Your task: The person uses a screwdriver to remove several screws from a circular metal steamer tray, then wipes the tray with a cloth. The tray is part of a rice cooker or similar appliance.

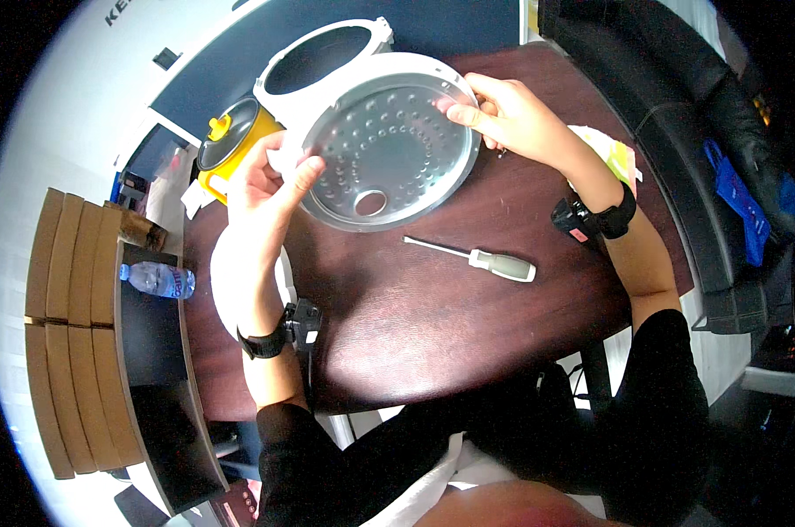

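Observation:
A round white lid part with a perforated metal inner plate (389, 149) is held tilted above the dark wooden table (433, 307). My left hand (270, 180) grips its left rim, thumb on the metal plate. My right hand (507, 110) holds its right rim, fingertips on the plate's edge. Behind it lies a white ring-shaped frame (314, 53) with an oval opening. A screwdriver (477, 256) with a grey-white handle lies on the table below the lid. Both wrists carry black bands with small devices.
A yellow cooker body with a dark lid (231, 140) stands at the table's left back corner. A water bottle (156, 279) lies on a black side shelf next to brown boxes (64, 325). A black seat with a blue bag (736, 198) is at right.

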Demonstrator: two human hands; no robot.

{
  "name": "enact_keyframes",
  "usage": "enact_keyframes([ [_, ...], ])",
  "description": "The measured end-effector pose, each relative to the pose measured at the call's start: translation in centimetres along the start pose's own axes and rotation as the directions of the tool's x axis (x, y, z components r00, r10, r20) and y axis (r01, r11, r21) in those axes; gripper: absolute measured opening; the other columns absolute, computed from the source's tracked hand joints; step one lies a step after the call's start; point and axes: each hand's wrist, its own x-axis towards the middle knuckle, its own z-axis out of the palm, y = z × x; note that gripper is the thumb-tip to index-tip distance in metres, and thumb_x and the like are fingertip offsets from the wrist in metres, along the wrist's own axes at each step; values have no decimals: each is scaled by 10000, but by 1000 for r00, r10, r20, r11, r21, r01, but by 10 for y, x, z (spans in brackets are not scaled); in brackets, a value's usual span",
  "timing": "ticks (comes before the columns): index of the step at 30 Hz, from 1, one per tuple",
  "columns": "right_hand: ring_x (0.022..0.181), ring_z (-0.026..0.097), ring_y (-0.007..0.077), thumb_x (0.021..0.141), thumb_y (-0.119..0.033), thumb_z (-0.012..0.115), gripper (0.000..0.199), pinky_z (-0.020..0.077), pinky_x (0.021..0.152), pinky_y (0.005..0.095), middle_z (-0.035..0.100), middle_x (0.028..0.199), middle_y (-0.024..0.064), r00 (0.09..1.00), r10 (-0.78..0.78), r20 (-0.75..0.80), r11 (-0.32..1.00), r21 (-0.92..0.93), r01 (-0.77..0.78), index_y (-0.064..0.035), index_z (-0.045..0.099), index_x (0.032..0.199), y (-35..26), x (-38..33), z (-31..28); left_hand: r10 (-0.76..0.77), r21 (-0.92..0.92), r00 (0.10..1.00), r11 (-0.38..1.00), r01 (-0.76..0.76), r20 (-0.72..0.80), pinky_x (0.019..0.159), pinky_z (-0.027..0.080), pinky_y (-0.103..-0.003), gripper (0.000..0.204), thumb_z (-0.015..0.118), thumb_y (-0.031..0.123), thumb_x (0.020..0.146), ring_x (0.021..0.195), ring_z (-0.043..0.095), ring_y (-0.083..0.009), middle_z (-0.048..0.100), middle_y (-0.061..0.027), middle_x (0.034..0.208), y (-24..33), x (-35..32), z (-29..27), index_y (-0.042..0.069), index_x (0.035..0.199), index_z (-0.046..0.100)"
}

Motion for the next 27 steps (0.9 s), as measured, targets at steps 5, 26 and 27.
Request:
enact_keyframes([
  [5, 498, 448, 49, 874, -269, 631, 272, 357, 458, 215, 507, 598, 9, 961, -276, 7, 943, -191, 272, -34, 522, 788, 14, 1, 6, -19, 45, 996, 999, 15, 87, 742, 485, -237, 429, 750, 111, 771, 845, 628, -119, 664, -89, 917, -26, 7, 6, 1, 1141, 563],
  [26, 684, 592, 291, 797, -403, 664, 394, 448, 601, 385, 579, 733, 135, 973, 108, 202, 859, -512, 10, -43, 528, 883, -18, -45, -3, 116, 411, 992, 903, -126, 50, 542, 481, -298, 386, 731, 271, 764, 575, 637, -189, 642, -148, 681, -20, -4, 9, 12, 1026, 617],
  [27, 707, 598, 299, 798, -403, 660, 396, 455, 615, 389, 589, 762, 142, 945, 188, 269, 854, -519, -22, -42, 527, 889, -27, -58, -1, 114, 433, 992, 892, -127, 57, 536, 478, -300, 379, 727, 270, 765, 566, 634, -194, 635, -153, 668, -19, -4, 11, 9, 1018, 618],
])
